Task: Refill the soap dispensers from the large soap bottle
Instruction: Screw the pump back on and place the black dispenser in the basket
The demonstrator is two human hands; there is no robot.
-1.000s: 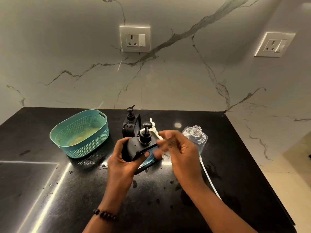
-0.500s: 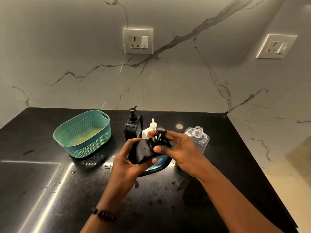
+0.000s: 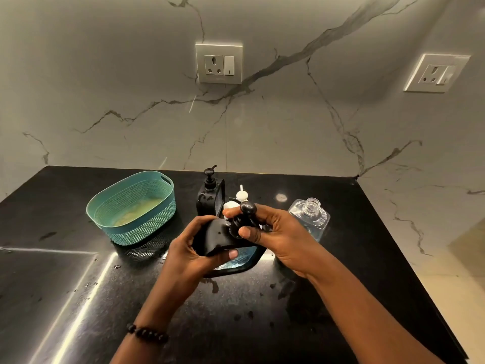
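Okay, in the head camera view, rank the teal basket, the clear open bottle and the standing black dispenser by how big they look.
1. teal basket, clearly largest.
2 and 3. standing black dispenser and clear open bottle look alike; hands partly cover both, so no ranking.

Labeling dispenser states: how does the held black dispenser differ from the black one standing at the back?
The held dispenser is tilted; the back dispenser stands upright on the counter. The left hand grips the held one's body and the right hand pinches its pump; the back one is untouched. Both are black pump dispensers.
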